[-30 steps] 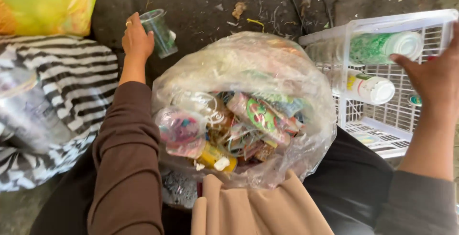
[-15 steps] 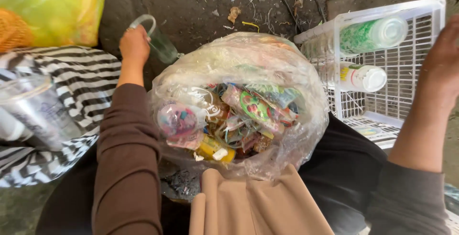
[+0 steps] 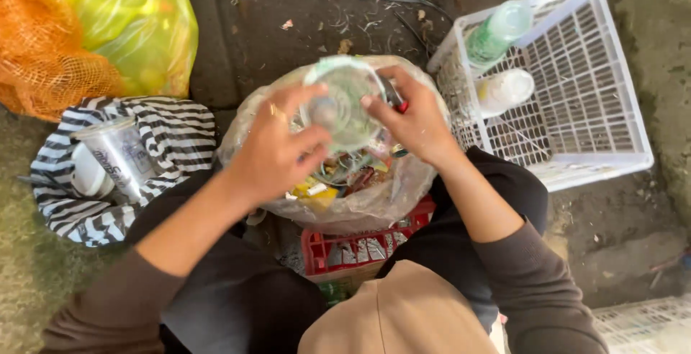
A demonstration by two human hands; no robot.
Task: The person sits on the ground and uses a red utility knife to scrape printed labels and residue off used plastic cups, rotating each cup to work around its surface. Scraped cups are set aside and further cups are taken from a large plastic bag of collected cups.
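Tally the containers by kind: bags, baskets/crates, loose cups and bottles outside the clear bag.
Bags: 4 (clear bag, yellow bag, orange net bag, striped bag)
Baskets/crates: 2 (white basket, red crate)
Cups: 2 (clear cup in both hands, one in the striped bag)
Bottles: 2 (green, white)
Total: 10

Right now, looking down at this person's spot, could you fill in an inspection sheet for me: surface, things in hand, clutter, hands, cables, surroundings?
Surface: dark, dirty ground strewn with small scraps.
Job's things: clear plastic cup held over a clear bag of mixed waste on a red crate.
Clutter: white basket with a green bottle and a white bottle; striped bag holding cups.
Hands: left hand and right hand both grip the cup.
Cables: thin dark strands near the basket, too small to tell.
Surroundings: yellow bag, orange net sack.
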